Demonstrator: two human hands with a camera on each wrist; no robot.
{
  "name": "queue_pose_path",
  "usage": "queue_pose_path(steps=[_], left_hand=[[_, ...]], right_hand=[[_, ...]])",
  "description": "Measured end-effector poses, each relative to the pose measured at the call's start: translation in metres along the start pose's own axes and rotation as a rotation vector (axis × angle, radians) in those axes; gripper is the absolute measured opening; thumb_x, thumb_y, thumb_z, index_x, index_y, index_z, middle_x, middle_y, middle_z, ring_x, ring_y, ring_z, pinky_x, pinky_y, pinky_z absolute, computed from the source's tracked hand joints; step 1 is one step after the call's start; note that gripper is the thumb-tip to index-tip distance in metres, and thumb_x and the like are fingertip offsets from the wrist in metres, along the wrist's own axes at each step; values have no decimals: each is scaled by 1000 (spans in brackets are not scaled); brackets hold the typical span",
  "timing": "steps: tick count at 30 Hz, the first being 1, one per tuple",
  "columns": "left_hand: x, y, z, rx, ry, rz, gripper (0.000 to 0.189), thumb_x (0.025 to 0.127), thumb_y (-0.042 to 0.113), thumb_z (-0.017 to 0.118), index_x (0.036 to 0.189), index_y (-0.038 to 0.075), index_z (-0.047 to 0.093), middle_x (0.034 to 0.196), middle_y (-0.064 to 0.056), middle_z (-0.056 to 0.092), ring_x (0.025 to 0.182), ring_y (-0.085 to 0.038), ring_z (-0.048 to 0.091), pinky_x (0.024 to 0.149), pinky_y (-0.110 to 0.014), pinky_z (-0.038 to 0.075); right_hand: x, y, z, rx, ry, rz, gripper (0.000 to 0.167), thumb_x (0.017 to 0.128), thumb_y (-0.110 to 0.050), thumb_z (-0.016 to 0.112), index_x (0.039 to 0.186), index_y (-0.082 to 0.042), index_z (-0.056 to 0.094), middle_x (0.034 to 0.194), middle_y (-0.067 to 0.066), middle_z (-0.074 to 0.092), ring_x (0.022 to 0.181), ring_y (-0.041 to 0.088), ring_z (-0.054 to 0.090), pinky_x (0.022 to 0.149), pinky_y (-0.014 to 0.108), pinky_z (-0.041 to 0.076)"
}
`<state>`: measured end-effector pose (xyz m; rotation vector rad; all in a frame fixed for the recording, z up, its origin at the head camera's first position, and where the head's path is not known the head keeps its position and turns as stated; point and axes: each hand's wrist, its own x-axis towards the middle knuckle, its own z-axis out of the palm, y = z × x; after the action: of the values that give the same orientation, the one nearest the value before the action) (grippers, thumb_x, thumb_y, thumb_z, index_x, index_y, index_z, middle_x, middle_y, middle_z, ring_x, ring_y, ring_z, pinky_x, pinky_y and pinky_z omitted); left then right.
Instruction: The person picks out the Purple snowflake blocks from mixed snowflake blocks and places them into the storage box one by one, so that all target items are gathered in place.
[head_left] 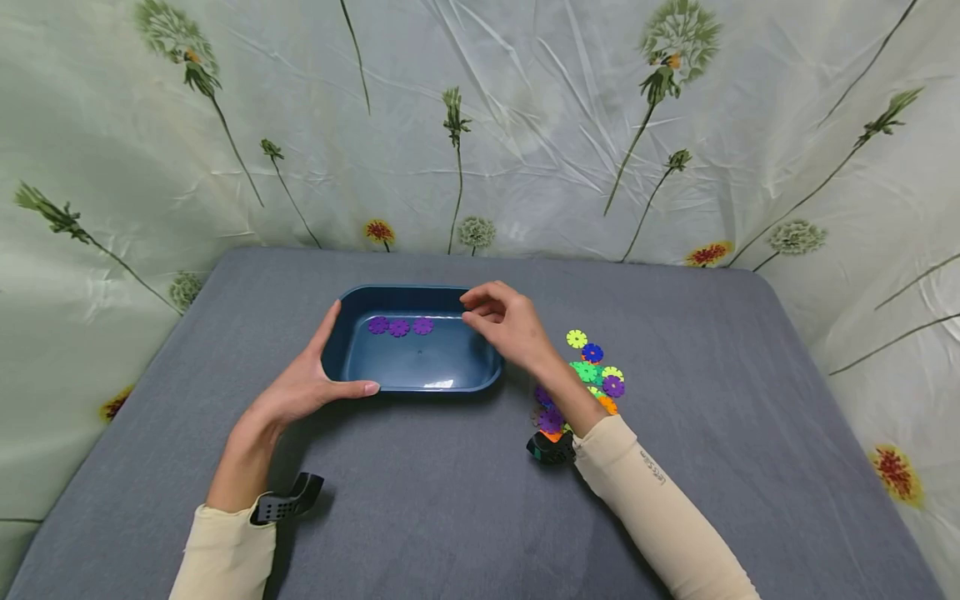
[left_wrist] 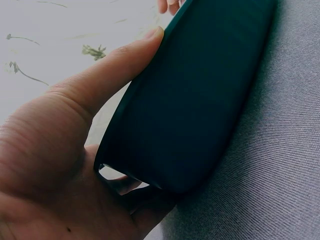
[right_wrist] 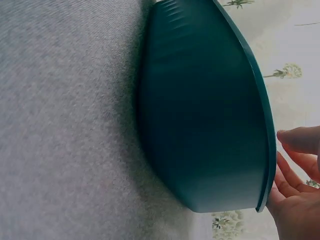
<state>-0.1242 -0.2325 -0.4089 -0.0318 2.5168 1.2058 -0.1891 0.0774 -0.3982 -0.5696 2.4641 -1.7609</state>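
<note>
Head view: A person in pale sleeves works with both bare hands at a gray table [head_left: 420, 517], before a pale, dandelion-printed backdrop [head_left: 525, 125].
Left cuff: A black wrist device [head_left: 287, 498] sits at the edge of the left sleeve [head_left: 225, 550].
Left hand: The left hand [head_left: 296, 387] is spread wide around the tray's left end and grips it; the thumb lies on the near rim, and the left wrist view shows fingers reaching around the end.
Blue tray: The blue tray [head_left: 420, 364] rests on the table between the hands, left of the loose discs.
Purple discs: Three purple discs [head_left: 399, 328] lie in a row inside the tray, toward its far side.
Right hand: The right hand [head_left: 513, 325] is at the tray's far right corner, fingers loosely bent, thumb tip just apart from the fingertips, grasping nothing visible; whether it touches the rim cannot be told.
Loose discs: Yellow, blue, green, purple and orange discs [head_left: 587, 372] lie right of the tray, partly hidden by the right forearm.
Right cuff: A second black device [head_left: 551, 448] shows beside the right sleeve [head_left: 663, 512], at the discs' near edge.
</note>
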Motion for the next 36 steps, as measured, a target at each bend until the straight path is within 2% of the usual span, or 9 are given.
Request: queue_pose_path(steps=[10,28,36], left_hand=[[0,1,0,1,5,0,139,78,45,90,164,40,-20,176,-21,-7,157,-57,9,117,-79,19],[-1,0,-1,10,2,11,139,78,47,90,164,41,-19,176,-20,-5,158,-56,10,117,-78,21],[-1,-1,-1,11,8,8,139,78,46,89,164,40,-19,176,-21,-5,157,-57,11,117,-79,21]], right_hand=[[-11,4,-10,-5,30,-69,22,96,-4,73,117,3,71,116,16,67,101,28,70,82,22,57],[-27,12,-28,-24,34,-57,24,98,-8,72,119,3,71,116,15,66,107,30,69,93,40,57],[-34,14,-43,-5,51,-24,21,99,-7,71,118,0,72,117,17,66,109,29,68,88,26,56]])
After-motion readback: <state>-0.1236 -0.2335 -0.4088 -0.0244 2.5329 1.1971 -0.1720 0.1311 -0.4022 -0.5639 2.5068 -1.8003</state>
